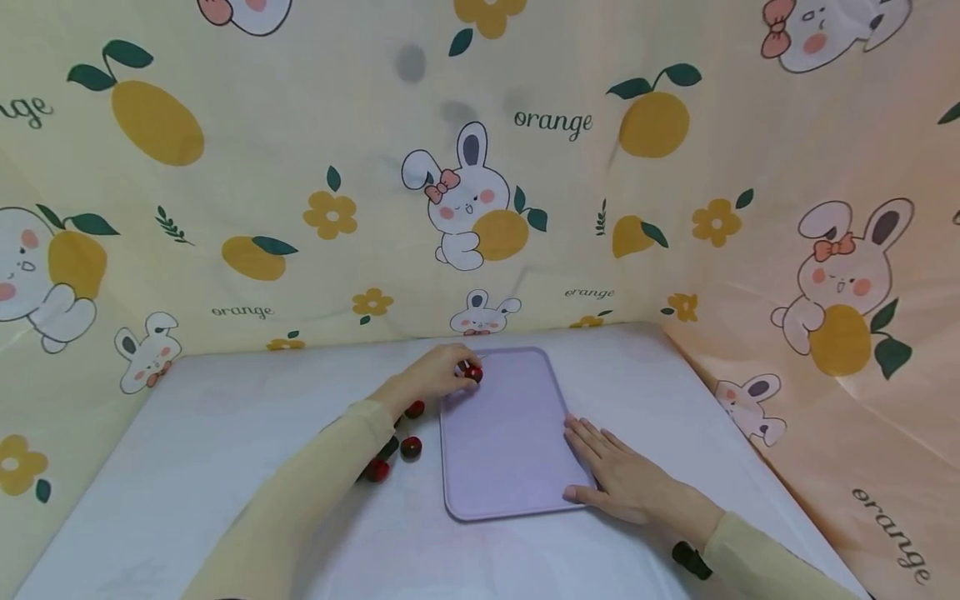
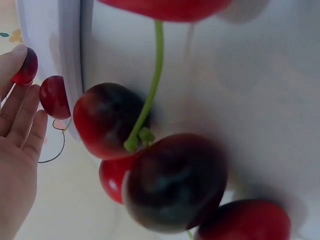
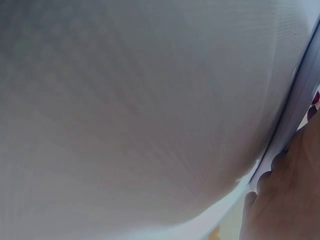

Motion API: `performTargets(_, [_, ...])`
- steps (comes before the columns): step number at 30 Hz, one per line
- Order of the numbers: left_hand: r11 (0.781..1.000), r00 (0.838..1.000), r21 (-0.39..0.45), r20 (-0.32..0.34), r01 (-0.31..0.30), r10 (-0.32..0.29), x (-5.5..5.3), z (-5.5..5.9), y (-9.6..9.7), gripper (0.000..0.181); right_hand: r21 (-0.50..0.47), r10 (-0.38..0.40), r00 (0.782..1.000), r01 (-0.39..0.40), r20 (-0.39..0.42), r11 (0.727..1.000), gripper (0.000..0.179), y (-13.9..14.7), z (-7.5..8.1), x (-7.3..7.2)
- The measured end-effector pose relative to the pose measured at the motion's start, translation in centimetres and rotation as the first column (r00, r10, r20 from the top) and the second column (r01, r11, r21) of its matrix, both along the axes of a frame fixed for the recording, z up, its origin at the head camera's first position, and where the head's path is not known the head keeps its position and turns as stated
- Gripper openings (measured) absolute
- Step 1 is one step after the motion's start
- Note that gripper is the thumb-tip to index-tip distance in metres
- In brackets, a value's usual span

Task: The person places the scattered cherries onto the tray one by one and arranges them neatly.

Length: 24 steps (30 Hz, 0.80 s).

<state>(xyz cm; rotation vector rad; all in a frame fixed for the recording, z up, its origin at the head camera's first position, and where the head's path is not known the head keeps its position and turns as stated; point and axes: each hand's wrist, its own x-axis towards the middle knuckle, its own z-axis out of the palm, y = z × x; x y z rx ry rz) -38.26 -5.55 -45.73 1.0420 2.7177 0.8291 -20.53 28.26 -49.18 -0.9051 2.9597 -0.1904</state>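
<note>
Glossy dark-red round cherry (image 1: 473,374): in the head view, the left hand (image 1: 438,372) pinches it at the far left corner of the pale purple rectangular tray (image 1: 506,450). It should be light, slippery and easily bruised, best held gently by its sides. The right hand (image 1: 618,475), fingers straight, touches the tray's right edge.

Left wrist view: other red and near-black cherries (image 2: 175,182) crowd the foreground, a thin green stem (image 2: 158,65) among them.

Right wrist view: mostly blurred white tabletop (image 3: 125,125).
</note>
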Motion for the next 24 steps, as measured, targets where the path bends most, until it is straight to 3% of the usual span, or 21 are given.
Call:
performTargets(9, [0.995, 0.999, -0.088, 0.011, -0.049, 0.05, -0.29, -0.06, 0.37, 0.031, 0.0, 0.0, 1.0, 0.0, 0.002, 1.0, 0.093, 0.06, 0.15, 0.1])
performTargets(24, [0.989, 0.999, -0.146, 0.008, -0.038, 0.039, -0.44, -0.12, 0.79, 0.031, -0.013, 0.004, 1.0, -0.004, 0.029, 1.0, 0.093, -0.12, 0.44, 0.2])
